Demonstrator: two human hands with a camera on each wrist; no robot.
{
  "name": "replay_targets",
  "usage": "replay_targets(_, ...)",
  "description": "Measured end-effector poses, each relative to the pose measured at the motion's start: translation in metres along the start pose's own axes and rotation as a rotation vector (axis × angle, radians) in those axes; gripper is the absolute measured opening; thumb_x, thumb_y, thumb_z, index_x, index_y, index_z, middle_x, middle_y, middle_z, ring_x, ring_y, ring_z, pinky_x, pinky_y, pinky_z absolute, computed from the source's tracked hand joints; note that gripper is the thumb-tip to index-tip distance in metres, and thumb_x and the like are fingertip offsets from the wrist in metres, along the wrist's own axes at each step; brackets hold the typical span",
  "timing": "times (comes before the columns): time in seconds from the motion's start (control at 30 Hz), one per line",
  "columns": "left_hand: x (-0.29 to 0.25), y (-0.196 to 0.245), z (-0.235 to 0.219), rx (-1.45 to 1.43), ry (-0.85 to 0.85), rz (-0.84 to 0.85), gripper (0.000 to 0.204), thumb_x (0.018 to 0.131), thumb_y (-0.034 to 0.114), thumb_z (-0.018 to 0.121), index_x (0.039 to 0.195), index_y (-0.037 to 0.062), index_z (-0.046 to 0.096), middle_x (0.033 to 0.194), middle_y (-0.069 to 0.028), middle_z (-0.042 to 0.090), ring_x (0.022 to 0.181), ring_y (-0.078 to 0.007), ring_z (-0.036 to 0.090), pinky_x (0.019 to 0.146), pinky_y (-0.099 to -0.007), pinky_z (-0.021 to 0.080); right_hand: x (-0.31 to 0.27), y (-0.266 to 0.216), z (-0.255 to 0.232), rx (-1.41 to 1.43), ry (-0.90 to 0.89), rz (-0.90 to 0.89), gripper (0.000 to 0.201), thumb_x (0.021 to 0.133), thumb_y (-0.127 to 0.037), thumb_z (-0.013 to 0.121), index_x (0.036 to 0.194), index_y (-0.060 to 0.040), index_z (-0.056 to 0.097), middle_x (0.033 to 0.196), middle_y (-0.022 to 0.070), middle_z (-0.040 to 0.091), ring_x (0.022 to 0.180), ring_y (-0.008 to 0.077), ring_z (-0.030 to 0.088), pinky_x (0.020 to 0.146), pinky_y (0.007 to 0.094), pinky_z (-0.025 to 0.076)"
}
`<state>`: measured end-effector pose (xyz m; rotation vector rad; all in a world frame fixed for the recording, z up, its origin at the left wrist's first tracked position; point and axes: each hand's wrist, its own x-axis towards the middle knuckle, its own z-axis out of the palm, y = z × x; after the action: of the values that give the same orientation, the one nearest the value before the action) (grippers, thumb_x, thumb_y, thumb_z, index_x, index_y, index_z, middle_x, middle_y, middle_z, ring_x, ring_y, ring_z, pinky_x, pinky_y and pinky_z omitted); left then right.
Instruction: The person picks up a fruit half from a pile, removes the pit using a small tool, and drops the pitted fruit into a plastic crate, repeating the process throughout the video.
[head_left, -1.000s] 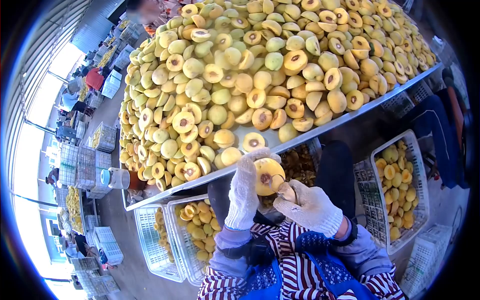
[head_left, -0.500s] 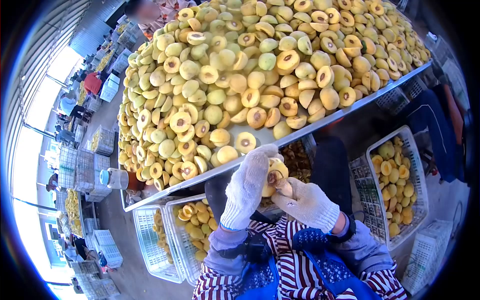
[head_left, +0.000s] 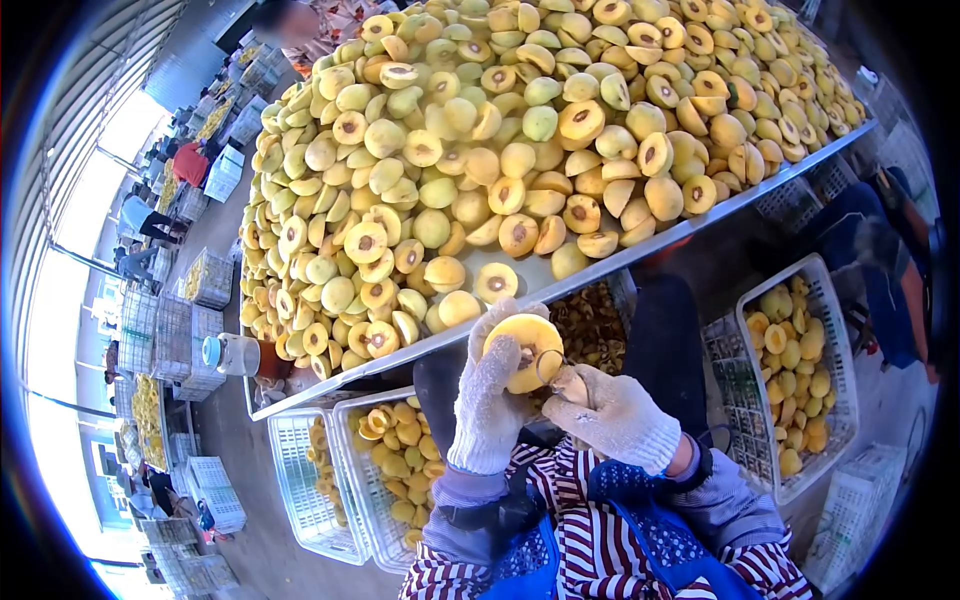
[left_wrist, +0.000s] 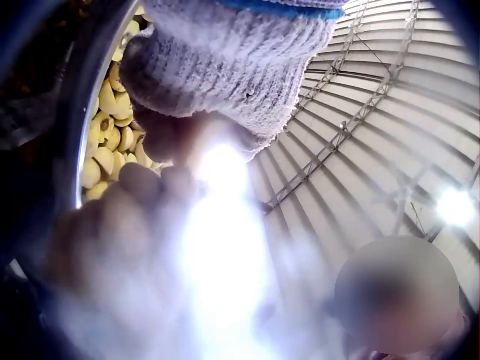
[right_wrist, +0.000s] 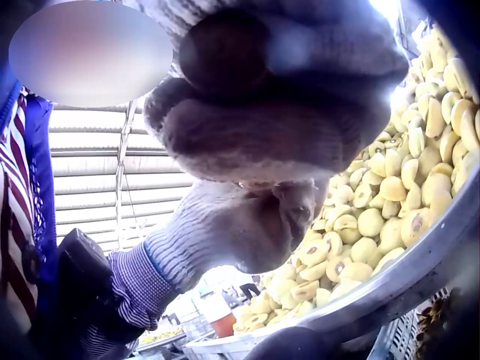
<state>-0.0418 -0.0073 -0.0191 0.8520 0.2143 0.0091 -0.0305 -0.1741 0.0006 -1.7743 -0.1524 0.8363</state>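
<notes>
In the head view my gloved left hand [head_left: 488, 405] holds a yellow peach half [head_left: 530, 333], its thumb lying across the cut face. Gripped in my gloved right hand [head_left: 622, 418] is a small pitting tool [head_left: 569, 384] with a thin wire loop, which overlaps the lower right of the cut face by the brown centre. Both hands are close together in front of the table edge. Glare and blur cover most of the left wrist view around the knitted glove [left_wrist: 217, 67]. In the right wrist view the right glove [right_wrist: 255, 139] hides the fruit.
A metal-rimmed table [head_left: 690, 228] bears a big heap of peach halves [head_left: 440, 190]. Crates [head_left: 845, 400] [head_left: 318, 500] with more halves stand on both sides. Brown scraps [head_left: 590, 330] lie below the edge. A jar [head_left: 232, 354] is at the table's left corner. Other people sit farther off.
The peach half tipped sideways half a second ago and now shows its cut face again, with the left thumb over it. The loop stays at its centre; the right hand has hardly moved.
</notes>
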Motion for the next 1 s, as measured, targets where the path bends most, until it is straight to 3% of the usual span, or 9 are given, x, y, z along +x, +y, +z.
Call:
replay_targets(0.27, -0.011, -0.003, 0.017, 0.063, -0.004, 0.103, 0.054, 0.098, 0.039, 0.060, 0.136, 0.0031, 0.044, 0.133, -0.0175, 0.054, 0.115, -0.0271, 0.058, 0.098, -0.0395, 0.051, 0.005, 0.009, 0.006, -0.082, 0.018, -0.089, 0.045, 0.090, -0.046, 0.062, 0.119, -0.0119, 0.058, 0.088, 0.0209, 0.069, 0.084, 0.0420, 0.067, 0.072, 0.0462, 0.053)
replay_targets(0.37, -0.017, -0.012, 0.029, 0.200, 0.029, 0.350, 0.050, 0.101, 0.037, 0.056, 0.134, 0.0020, 0.045, 0.133, -0.0177, 0.053, 0.115, -0.0284, 0.059, 0.097, -0.0389, 0.051, 0.003, 0.005, 0.006, -0.061, 0.048, -0.108, 0.044, 0.090, -0.044, 0.062, 0.120, -0.0122, 0.057, 0.093, 0.0210, 0.068, 0.086, 0.0433, 0.066, 0.073, 0.0472, 0.053)
replay_targets(0.47, -0.018, -0.010, 0.036, 0.341, 0.023, 0.462, 0.050, 0.102, 0.037, 0.054, 0.134, 0.0008, 0.044, 0.134, -0.0178, 0.052, 0.115, -0.0291, 0.059, 0.095, -0.0392, 0.052, 0.003, 0.004, 0.006, 0.017, -0.024, -0.104, 0.040, 0.092, -0.041, 0.063, 0.118, -0.0107, 0.058, 0.082, 0.0163, 0.069, 0.073, 0.0341, 0.069, 0.064, 0.0386, 0.053)
replay_targets(0.57, -0.017, 0.004, 0.033, 0.504, 0.004, 0.386, 0.042, 0.103, 0.028, 0.052, 0.133, -0.0020, 0.051, 0.127, -0.0171, 0.060, 0.107, -0.0249, 0.063, 0.094, -0.0341, 0.051, -0.005, -0.001, 0.004, 0.446, -0.271, -0.006, 0.034, 0.094, -0.038, 0.064, 0.112, -0.0094, 0.059, 0.067, 0.0065, 0.063, 0.054, 0.0172, 0.062, 0.049, 0.0269, 0.046)
replay_targets(0.67, -0.010, 0.010, 0.027, 0.701, -0.014, 0.374, 0.031, 0.097, 0.015, 0.058, 0.122, -0.0027, 0.063, 0.115, -0.0159, 0.069, 0.101, -0.0222, 0.067, 0.091, -0.0309, 0.051, -0.009, -0.015, -0.010, 0.461, -0.407, 0.164, 0.030, 0.095, -0.036, 0.064, 0.108, -0.0083, 0.059, 0.060, -0.0020, 0.054, 0.045, 0.0048, 0.048, 0.040, 0.0192, 0.034)
replay_targets(0.73, -0.008, 0.019, 0.036, 0.926, -0.010, 0.353, 0.027, 0.095, 0.012, 0.062, 0.117, -0.0019, 0.066, 0.114, -0.0158, 0.070, 0.102, -0.0223, 0.068, 0.090, -0.0320, 0.052, -0.005, 0.002, -0.008, 0.503, -0.419, 0.124, 0.028, 0.094, -0.036, 0.065, 0.096, -0.0074, 0.062, 0.058, -0.0005, 0.054, 0.041, 0.0072, 0.046, 0.037, 0.0216, 0.033)
replay_targets(0.87, 0.005, 0.030, 0.037, 1.238, -0.211, 0.611, 0.024, 0.091, 0.016, 0.070, 0.110, 0.0022, 0.069, 0.105, -0.0131, 0.072, 0.095, -0.0231, 0.071, 0.083, -0.0318, 0.055, -0.006, 0.011, -0.011, 0.651, -0.535, 0.125, 0.030, 0.093, -0.035, 0.065, 0.084, -0.0062, 0.062, 0.057, -0.0007, 0.054, 0.042, 0.0071, 0.047, 0.037, 0.0210, 0.034)
replay_targets(0.9, 0.000, 0.040, 0.050, 1.225, -0.181, 0.361, 0.021, 0.091, 0.020, 0.070, 0.107, 0.0067, 0.071, 0.096, -0.0112, 0.073, 0.086, -0.0224, 0.072, 0.076, -0.0309, 0.055, -0.007, 0.011, -0.012, 0.706, -0.582, 0.128, 0.031, 0.093, -0.035, 0.065, 0.082, -0.0060, 0.062, 0.057, -0.0007, 0.054, 0.042, 0.0071, 0.048, 0.037, 0.0209, 0.034)
replay_targets(1.0, 0.006, 0.044, 0.054, 1.391, -0.196, 0.173, 0.018, 0.093, 0.024, 0.068, 0.104, 0.0106, 0.072, 0.091, -0.0099, 0.073, 0.080, -0.0223, 0.072, 0.072, -0.0314, 0.055, -0.009, 0.013, -0.009, 0.682, -0.532, 0.245, 0.027, 0.094, -0.030, 0.063, 0.083, -0.0058, 0.062, 0.056, -0.0017, 0.053, 0.041, 0.0068, 0.046, 0.037, 0.0209, 0.033)
